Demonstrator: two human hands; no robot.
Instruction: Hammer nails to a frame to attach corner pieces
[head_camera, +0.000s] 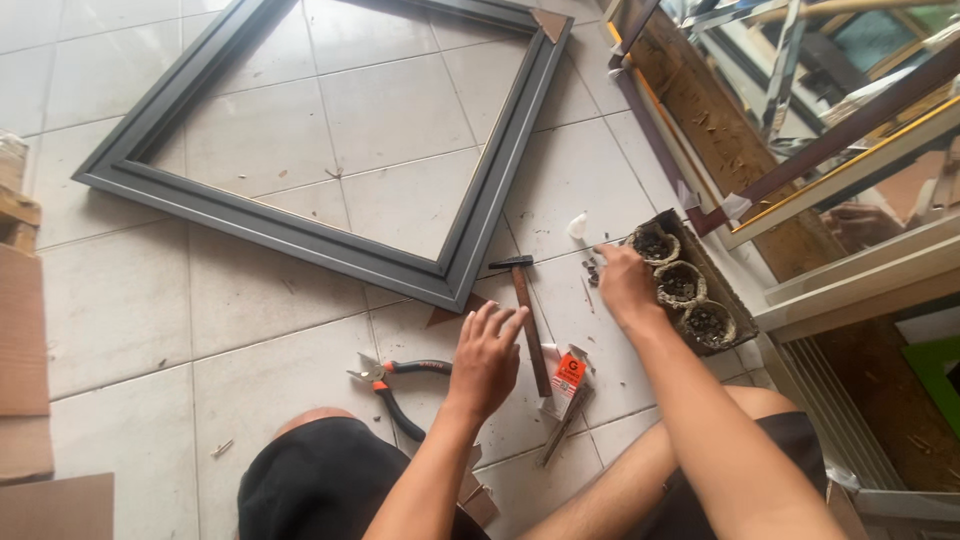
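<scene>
My left hand (487, 355) hovers with fingers spread just left of a hammer (527, 310) that lies on the tiled floor; it holds nothing. My right hand (624, 283) reaches toward a small pile of dark nails (592, 270) on the floor, beside a tray holding three round cups of nails (681, 284). Its fingers are bent down at the pile; whether they pinch a nail is not visible. A large grey picture frame (300, 232) lies flat on the floor beyond both hands.
Pliers with red and black handles (392, 385) lie left of my left hand. A small orange and white box (567, 377) sits by the hammer's handle. Stacked frame mouldings (800, 150) fill the right side. Cardboard (22, 340) lies at the left edge.
</scene>
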